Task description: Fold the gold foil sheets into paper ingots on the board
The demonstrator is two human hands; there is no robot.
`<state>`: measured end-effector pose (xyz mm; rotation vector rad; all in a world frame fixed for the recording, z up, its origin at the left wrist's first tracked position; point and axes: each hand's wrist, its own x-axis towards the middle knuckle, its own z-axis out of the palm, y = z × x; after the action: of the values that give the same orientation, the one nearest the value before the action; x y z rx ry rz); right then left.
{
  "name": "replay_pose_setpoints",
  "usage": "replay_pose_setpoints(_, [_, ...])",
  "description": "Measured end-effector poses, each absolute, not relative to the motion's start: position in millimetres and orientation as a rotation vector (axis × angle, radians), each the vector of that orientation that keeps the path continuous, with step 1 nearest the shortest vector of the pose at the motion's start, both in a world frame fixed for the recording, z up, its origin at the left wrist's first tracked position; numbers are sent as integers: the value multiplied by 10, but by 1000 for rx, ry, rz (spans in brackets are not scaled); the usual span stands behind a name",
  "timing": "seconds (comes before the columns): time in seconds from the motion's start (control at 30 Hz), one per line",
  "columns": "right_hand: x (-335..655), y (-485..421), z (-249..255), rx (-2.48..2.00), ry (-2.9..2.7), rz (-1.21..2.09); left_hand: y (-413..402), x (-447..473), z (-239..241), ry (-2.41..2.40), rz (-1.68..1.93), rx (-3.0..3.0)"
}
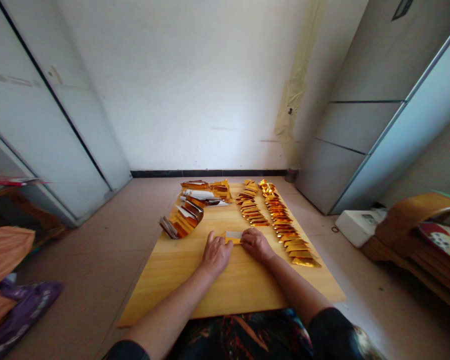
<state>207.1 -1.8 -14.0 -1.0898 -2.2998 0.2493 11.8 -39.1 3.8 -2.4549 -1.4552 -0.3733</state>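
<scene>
A small sheet of gold foil paper, its pale grey back partly showing, lies on the wooden board between my hands, with a folded gold strip along its near edge. My left hand pinches its left end, thumb and fingers pressed on the fold. At the right end, the bent fingers of my right hand grip the paper. Right of my hands runs a long overlapping row of folded gold foil pieces, with a shorter row beside it. A fanned stack of gold foil sheets rests to the left.
The wooden board lies before my lap. More gold sheets and a white packet are at its far left. A white wall stands behind, a grey fridge right, a white box on the floor, and a purple bag left.
</scene>
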Motion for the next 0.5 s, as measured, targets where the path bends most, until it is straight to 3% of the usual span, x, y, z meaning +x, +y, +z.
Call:
replay_pose_setpoints(0.27, [2099,116,-85,-1121,-2253,516,-462,42,109,-1472,-251,-2593])
replay_pose_setpoints(0.5, [1993,168,47,-1387,-2413,369,-469,52,142,-1526,-176,-2633])
